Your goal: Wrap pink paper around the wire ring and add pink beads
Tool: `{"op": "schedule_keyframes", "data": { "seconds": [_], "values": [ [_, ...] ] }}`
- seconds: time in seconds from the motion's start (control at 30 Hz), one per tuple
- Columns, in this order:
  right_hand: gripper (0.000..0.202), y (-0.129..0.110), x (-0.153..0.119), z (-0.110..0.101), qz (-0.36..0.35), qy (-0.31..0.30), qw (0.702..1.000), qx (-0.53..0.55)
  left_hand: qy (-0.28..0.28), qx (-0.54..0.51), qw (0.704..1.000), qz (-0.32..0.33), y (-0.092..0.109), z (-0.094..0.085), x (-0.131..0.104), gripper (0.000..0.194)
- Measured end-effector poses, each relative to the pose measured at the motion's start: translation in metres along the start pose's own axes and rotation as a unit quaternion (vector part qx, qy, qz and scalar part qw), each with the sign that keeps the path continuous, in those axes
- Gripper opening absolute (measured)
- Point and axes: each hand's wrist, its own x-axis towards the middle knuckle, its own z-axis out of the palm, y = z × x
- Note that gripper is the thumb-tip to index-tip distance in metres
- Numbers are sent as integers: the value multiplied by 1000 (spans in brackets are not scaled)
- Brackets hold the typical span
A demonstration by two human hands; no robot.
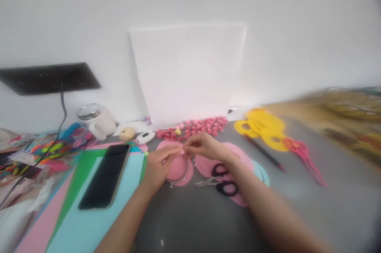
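My left hand and my right hand meet over the pink paper circles, fingertips pinched together on a small pink paper piece. Just behind them lies a cluster of small rolled pink paper flowers, with a yellow one among them. Black-handled scissors lie slightly open below my right wrist. More pink circles are partly hidden under my right forearm.
Left: a phone on coloured sheets, a mug, craft bits. Right: yellow paper rings, a pencil, pink scissors. A white board leans on the wall.
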Motion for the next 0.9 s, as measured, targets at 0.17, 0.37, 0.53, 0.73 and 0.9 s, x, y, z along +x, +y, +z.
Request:
{"op": "schedule_keyframes", "data": {
  "seconds": [0.17,0.37,0.53,0.73,0.9],
  "values": [
    [32,0,-1,0,-1,2,1000,-1,-3,6,1000,-6,0,0,0,15],
    [26,-5,-1,2,-1,9,999,-52,5,4,1000,-12,-2,2,-1,14],
    [23,-6,-2,3,-8,10,997,-74,8,2,1000,-13,-2,2,-1,14],
    [19,-5,-2,4,-15,18,997,-78,7,-9,1000,-20,-2,2,-2,14],
    [18,-5,-3,4,-15,13,997,-71,10,-3,1000,-16,-1,2,-1,13]
  ]
}}
